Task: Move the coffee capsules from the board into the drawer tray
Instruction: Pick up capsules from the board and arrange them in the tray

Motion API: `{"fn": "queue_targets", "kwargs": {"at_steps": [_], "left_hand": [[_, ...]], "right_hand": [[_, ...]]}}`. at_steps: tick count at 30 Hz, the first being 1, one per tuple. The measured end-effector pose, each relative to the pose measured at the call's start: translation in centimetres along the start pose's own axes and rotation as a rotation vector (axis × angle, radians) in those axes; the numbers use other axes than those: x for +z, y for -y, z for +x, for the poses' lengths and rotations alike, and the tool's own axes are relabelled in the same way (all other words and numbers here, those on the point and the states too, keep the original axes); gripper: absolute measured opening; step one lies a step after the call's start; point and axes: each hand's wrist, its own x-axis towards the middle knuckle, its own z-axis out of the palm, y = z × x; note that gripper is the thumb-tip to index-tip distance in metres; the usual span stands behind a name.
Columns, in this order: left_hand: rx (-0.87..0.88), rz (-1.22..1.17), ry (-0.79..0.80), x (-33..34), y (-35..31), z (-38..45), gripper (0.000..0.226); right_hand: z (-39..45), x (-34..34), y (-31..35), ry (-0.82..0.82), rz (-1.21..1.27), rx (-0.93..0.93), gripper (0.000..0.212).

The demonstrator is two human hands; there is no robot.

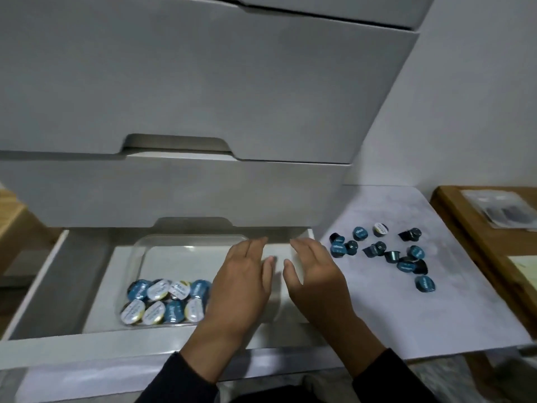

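Observation:
The bottom drawer (37, 274) of a white cabinet stands pulled out. Inside it lies a clear plastic tray (162, 245) with several blue and white coffee capsules (165, 301) packed in two rows at its near left end. To the right, a pale marbled board (436, 315) carries several loose dark blue capsules (386, 253) and a white-topped one (380, 229). My left hand (241, 283) and my right hand (313, 274) hover side by side over the tray's right end, palms down, fingers apart, both empty.
Closed white drawers (174, 193) rise above the open one. A wooden surface (476, 228) with a plastic packet (502, 210) sits right of the board. Another wooden piece (11, 210) shows at the far left.

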Motion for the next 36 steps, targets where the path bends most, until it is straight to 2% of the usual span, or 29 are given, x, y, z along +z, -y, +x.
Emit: {"fn": "queue_targets", "kwargs": {"at_steps": [2, 5, 7, 12, 16, 23, 29, 33, 36], "left_hand": [[0.012, -0.043, 0.006, 1.7, -3.1, 0.6, 0.038], [-0.013, -0.134, 0.045, 4.9, -7.4, 1.3, 0.036], [-0.036, -0.174, 0.067, 7.1, -9.9, 1.7, 0.036], [-0.156, -0.249, 0.091, 11.9, -14.1, 2.6, 0.032], [-0.29, -0.283, 0.105, 15.4, -15.2, 3.1, 0.031], [-0.485, -0.249, 0.046, 21.8, -13.0, 5.5, 0.028], [-0.506, -0.341, -0.047, 24.7, -11.1, 7.0, 0.035], [-0.543, -0.372, -0.136, 25.6, -11.1, 7.7, 0.027], [-0.582, -0.419, -0.139, 25.7, -10.8, 8.2, 0.031]], "right_hand": [[-0.3, -1.3, -3.0, 0.029, 0.105, 0.08, 0.027], [-1.2, -2.6, -8.6, 0.077, 0.116, 0.086, 0.026], [-1.6, -2.8, -12.3, 0.119, 0.117, 0.161, 0.025], [-2.4, -1.4, -19.0, 0.167, 0.218, 0.169, 0.026], [-3.1, 1.9, -23.2, 0.35, 0.24, 0.219, 0.032], [-0.2, 5.3, -25.8, 0.489, 0.25, 0.211, 0.032], [1.3, 7.3, -26.9, 0.611, 0.244, 0.166, 0.024], [1.8, 7.7, -27.6, 0.616, 0.28, 0.155, 0.022], [1.8, 7.8, -28.1, 0.591, 0.345, 0.167, 0.021]]}}
